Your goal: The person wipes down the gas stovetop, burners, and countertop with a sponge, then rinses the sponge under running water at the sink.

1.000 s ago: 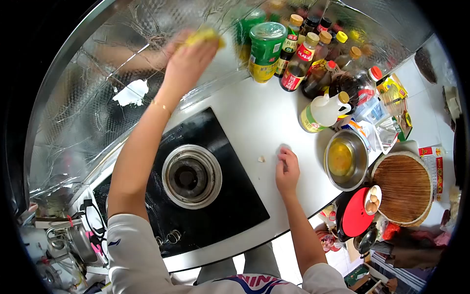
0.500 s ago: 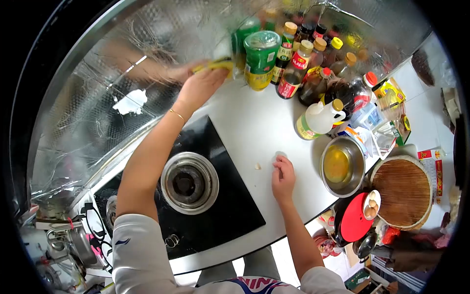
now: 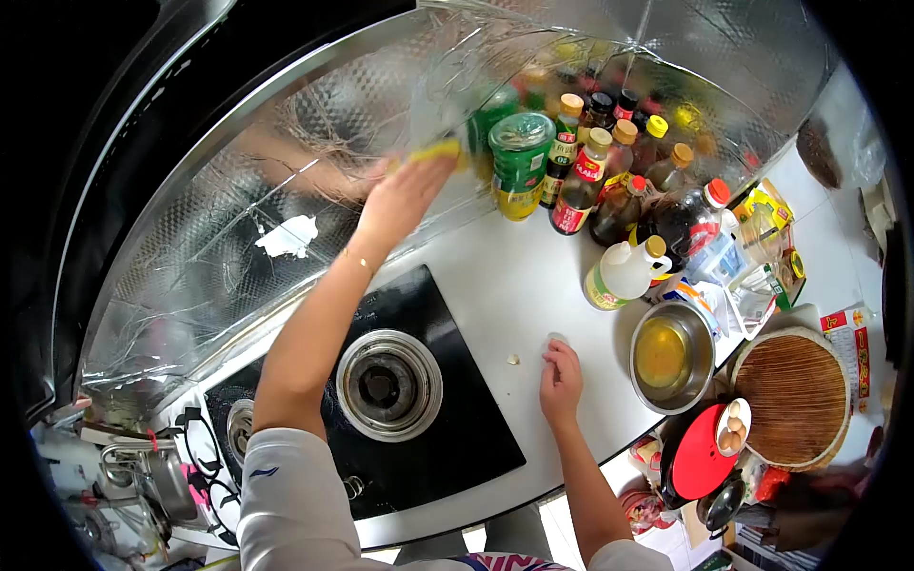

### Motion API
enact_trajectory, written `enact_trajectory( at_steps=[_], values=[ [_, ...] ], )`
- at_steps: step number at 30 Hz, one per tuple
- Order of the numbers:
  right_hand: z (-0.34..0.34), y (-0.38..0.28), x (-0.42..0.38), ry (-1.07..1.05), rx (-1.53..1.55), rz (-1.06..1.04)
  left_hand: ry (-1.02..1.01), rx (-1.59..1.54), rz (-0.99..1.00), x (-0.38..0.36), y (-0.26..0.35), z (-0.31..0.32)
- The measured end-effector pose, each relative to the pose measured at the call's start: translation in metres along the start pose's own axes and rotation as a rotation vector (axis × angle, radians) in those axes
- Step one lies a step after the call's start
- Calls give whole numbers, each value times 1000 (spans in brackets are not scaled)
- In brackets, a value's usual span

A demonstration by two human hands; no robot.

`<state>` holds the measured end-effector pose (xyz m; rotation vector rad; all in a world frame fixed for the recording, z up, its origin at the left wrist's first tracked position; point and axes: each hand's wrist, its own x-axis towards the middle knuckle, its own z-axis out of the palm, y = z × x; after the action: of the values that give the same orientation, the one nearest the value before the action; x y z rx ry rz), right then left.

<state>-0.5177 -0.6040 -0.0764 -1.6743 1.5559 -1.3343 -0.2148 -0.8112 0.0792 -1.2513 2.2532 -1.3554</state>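
Note:
My left hand [image 3: 407, 197] presses a yellow cloth or sponge [image 3: 436, 150] against the shiny foil wall [image 3: 328, 124], just left of a green canister [image 3: 521, 164]. Its fingers are slightly smeared by motion, and the foil mirrors the arm. My right hand [image 3: 562, 381] rests on the white counter [image 3: 486, 276] with its fingers loosely curled; what is under them, if anything, is hidden. Beside it lies a small pale scrap [image 3: 513, 360]. The black gas stove [image 3: 457, 419] with its round burner [image 3: 389, 385] sits below my left forearm.
Sauce bottles [image 3: 578, 195] crowd the back right, with a white jug [image 3: 624, 274] in front. A metal bowl [image 3: 703, 366] of yellow liquid stands near the counter edge. Farther right are a red lid [image 3: 700, 457], eggs on a plate [image 3: 746, 419] and a round wooden board [image 3: 795, 400].
The head view has shifted, so the counter and stove appear lower and farther right. My left hand still holds the yellow item against the foil, a little higher along it. My right hand stays on the counter.

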Motion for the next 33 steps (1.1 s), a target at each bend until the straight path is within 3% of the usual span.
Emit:
enact_trajectory(
  at_steps=[5, 7, 9, 11, 15, 17, 21, 23, 25, 27, 28, 31, 33],
  values=[
    [2, 2, -1, 20, 46, 2, -145, -109, 147, -62, 47, 52],
    [1, 4, -3, 21, 46, -1, -118, -42, 75, -53, 26, 31],
    [3, 2, -3, 17, 45, -3, -177, -53, -168, -20, -14, -21],
    [2, -3, -2, 7, 47, 17, 345, -232, -333, 2, -48, -23],
    [-3, -13, 1, -5, 72, 55, 462, -267, -414, 14, -46, -17],
    [-2, -7, -4, 0, 71, 45, 258, -250, -73, -12, -7, 26],
    [4, 8, -4, 6, 49, 49, 51, -407, 82, -57, 56, 66],
    [1, 6, -1, 29, 29, -24, 82, -350, 98, -54, 54, 53],
    [0, -2, -3, 20, 78, 43, 91, -296, 110, -47, 44, 42],
    [5, 3, -4, 53, 103, 18, -29, -232, 193, -38, 15, 33],
    [6, 6, -4, 48, 88, 12, 116, -41, 196, -28, -6, 16],
    [5, 4, -2, 49, 55, -11, 132, -52, -143, 19, -48, -33],
    [5, 4, -3, 41, 39, -28, 364, -328, -314, 47, -82, -65]
  ],
)
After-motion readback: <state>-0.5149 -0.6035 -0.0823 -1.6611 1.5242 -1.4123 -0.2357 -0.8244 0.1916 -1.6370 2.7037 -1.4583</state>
